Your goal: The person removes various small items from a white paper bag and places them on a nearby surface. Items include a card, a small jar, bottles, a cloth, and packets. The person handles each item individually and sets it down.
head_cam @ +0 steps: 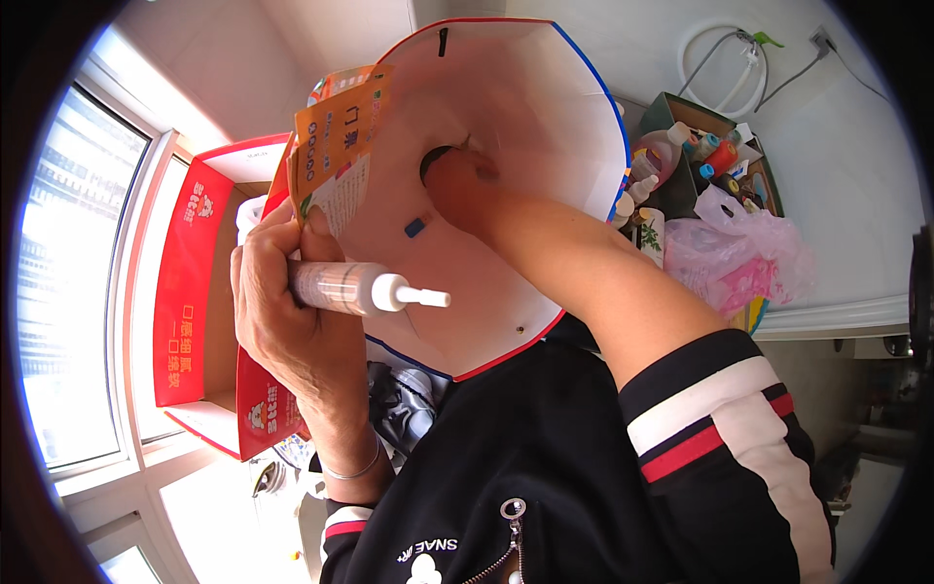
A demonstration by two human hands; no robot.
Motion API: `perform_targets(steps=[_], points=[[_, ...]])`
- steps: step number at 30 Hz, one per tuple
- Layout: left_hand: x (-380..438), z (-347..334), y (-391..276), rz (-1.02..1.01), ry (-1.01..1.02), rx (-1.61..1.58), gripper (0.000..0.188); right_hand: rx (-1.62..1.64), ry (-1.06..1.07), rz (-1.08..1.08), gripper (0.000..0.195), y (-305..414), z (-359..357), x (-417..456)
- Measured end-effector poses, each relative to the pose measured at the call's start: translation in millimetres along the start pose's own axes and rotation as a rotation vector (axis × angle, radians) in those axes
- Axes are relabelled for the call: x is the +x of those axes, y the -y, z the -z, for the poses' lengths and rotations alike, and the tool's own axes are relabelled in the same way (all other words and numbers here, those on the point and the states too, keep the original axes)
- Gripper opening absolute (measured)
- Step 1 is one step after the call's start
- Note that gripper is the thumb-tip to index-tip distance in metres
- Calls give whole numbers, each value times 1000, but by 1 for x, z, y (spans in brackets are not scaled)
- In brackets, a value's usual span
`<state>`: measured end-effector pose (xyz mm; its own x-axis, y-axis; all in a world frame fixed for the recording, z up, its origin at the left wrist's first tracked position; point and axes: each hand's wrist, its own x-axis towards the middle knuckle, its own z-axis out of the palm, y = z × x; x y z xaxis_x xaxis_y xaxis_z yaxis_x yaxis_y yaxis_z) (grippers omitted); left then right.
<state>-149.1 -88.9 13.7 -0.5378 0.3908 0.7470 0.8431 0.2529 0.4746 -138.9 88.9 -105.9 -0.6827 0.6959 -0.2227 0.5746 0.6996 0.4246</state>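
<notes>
My left hand [288, 299] holds a small plastic bottle [339, 286] with a white nozzle pointing right. Between the thumb and fingers of that same hand are orange printed paper packets or leaflets [332, 139]. A large white-lined, many-sided container [467, 321] with red and blue edging lies open before me. My right hand [467, 179] reaches into it, with the fingers curled near a dark round spot [436, 157]. Whether this hand holds anything cannot be told. A small blue piece [414, 227] lies on the container's inner surface, below the right hand.
On the left, beside the window [80, 277], stands an open red cardboard box [179, 292]. At the right, a dark box [682, 186] holds thread spools and small bottles, with a pink plastic bag [737, 252] in front. A coiled white hose [722, 73] hangs on the wall.
</notes>
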Motion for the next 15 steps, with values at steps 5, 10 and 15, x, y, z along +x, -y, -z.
perform_targets(steps=[5, 10, 15], points=[[2, -4, 1, -46, -35, -81, 15, 151, -79, -16, 26, -22, -7, -1], [2, -4, -1, -77, -39, -59, 15, 377, -153, -52, 26, -39, -15, 0], [2, -3, -9, -114, -14, -64, 17, 1052, -392, -150, 26, -76, -32, -6]])
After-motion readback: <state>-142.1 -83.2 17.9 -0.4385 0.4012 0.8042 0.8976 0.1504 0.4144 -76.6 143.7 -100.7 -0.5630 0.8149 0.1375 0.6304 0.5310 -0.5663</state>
